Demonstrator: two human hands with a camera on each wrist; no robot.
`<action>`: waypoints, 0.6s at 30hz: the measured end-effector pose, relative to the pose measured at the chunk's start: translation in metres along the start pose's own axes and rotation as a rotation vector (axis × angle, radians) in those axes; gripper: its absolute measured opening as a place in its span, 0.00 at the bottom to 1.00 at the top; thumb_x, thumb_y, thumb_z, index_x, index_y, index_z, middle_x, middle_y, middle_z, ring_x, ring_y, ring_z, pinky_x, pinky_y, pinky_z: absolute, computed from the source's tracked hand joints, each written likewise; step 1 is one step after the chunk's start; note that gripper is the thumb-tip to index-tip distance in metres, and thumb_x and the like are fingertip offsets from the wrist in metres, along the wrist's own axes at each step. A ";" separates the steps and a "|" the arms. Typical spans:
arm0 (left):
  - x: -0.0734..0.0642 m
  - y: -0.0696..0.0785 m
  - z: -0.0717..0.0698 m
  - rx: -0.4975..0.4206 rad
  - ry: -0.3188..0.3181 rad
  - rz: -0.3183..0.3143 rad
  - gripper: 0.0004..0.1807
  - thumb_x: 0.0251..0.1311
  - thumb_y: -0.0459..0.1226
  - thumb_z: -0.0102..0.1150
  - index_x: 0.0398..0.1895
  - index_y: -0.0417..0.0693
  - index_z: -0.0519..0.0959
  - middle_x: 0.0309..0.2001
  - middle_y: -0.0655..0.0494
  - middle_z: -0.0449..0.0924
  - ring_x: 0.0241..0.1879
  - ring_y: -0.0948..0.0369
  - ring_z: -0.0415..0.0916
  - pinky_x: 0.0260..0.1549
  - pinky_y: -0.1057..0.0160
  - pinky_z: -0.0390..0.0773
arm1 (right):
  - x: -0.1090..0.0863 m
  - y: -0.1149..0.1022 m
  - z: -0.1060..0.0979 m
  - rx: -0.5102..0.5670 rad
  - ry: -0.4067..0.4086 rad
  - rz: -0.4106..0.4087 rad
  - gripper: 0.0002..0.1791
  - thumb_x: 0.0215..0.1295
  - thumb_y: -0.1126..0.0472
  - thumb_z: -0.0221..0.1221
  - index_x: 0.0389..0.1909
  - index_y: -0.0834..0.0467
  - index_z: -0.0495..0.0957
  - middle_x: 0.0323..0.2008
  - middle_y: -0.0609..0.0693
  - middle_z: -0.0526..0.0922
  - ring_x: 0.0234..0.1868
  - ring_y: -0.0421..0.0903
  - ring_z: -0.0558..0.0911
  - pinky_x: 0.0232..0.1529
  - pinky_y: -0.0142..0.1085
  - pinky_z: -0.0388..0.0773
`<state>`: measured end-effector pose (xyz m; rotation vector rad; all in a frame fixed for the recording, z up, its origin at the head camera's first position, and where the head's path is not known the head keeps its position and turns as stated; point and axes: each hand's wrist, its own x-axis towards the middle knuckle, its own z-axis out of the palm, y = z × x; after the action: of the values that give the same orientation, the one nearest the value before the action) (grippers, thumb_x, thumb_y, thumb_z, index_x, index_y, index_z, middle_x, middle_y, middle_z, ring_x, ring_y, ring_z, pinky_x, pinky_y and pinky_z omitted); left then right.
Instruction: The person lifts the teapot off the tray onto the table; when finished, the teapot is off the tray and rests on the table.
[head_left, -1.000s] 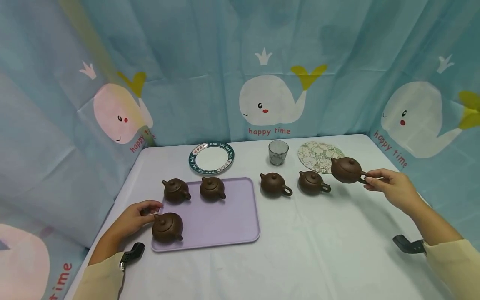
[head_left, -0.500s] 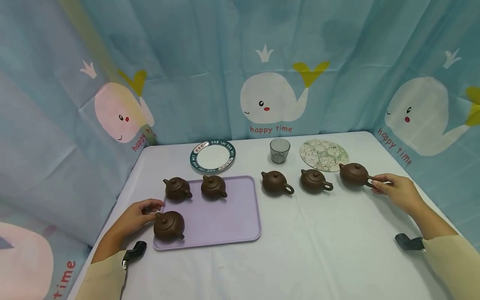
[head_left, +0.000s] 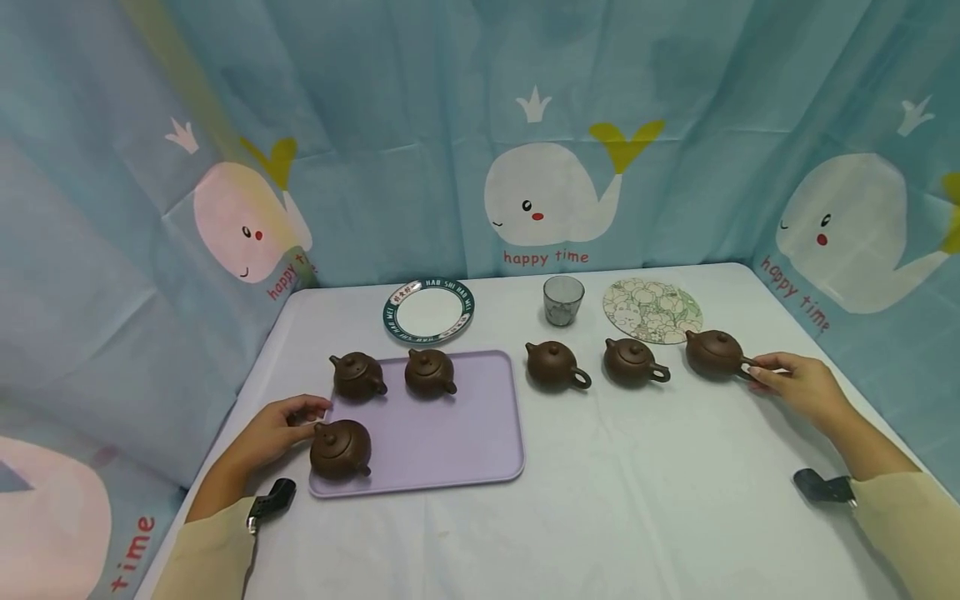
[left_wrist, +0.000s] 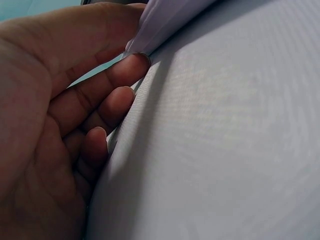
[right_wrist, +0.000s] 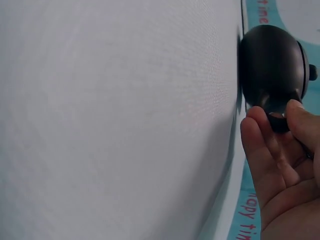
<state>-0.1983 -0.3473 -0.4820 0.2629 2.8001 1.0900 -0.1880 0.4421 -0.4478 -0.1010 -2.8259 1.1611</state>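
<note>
In the head view my right hand (head_left: 798, 383) pinches the loop handle of a brown teapot (head_left: 714, 353), which sits upright on the white table at the right end of a row. The right wrist view shows thumb and fingertips on the handle of this teapot (right_wrist: 272, 67). To its left stand two similar teapots, a middle one (head_left: 630, 362) and a left one (head_left: 551, 364). At the left, my left hand (head_left: 273, 433) grips the left rim of a purple tray (head_left: 450, 433). Three teapots stand on it: front (head_left: 340, 450), back left (head_left: 357, 377) and back right (head_left: 430, 372).
A green-rimmed white plate (head_left: 429, 311) lies behind the tray. A clear glass (head_left: 562, 300) and a round patterned mat (head_left: 652, 311) are at the back, close behind the teapot row. A whale-print curtain (head_left: 390, 167) encloses the table's back and sides.
My right hand has brought its teapot down from above the mat's edge onto the table, slightly to the right. The left hand has stayed at the tray's rim.
</note>
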 end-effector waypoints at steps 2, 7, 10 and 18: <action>0.000 0.000 0.000 -0.002 -0.004 -0.003 0.19 0.60 0.36 0.64 0.55 0.48 0.79 0.46 0.53 0.79 0.44 0.54 0.71 0.40 0.62 0.73 | 0.000 0.001 0.000 0.010 -0.008 0.005 0.22 0.70 0.59 0.58 0.51 0.75 0.73 0.48 0.75 0.76 0.31 0.33 0.83 0.32 0.24 0.76; -0.002 0.001 -0.001 -0.002 -0.008 -0.023 0.19 0.60 0.38 0.64 0.55 0.48 0.78 0.47 0.52 0.79 0.45 0.54 0.71 0.41 0.61 0.73 | 0.002 0.003 -0.001 0.019 -0.055 0.001 0.26 0.69 0.55 0.59 0.52 0.76 0.72 0.50 0.76 0.74 0.32 0.32 0.83 0.33 0.25 0.77; -0.004 0.002 -0.002 0.002 -0.008 -0.021 0.19 0.60 0.38 0.64 0.55 0.47 0.78 0.47 0.52 0.79 0.45 0.54 0.71 0.41 0.60 0.73 | 0.003 0.001 -0.006 -0.020 -0.113 0.008 0.28 0.70 0.53 0.58 0.54 0.76 0.71 0.50 0.74 0.75 0.35 0.40 0.85 0.33 0.28 0.78; -0.002 0.006 -0.001 0.005 -0.001 0.012 0.19 0.60 0.37 0.65 0.55 0.46 0.79 0.46 0.52 0.79 0.44 0.55 0.72 0.41 0.62 0.73 | 0.002 -0.035 -0.015 -0.222 -0.091 0.047 0.33 0.67 0.41 0.57 0.56 0.67 0.74 0.39 0.62 0.83 0.36 0.54 0.83 0.28 0.41 0.73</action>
<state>-0.1957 -0.3442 -0.4771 0.2808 2.8041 1.0851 -0.1892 0.4276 -0.4125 -0.1329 -3.0395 0.8766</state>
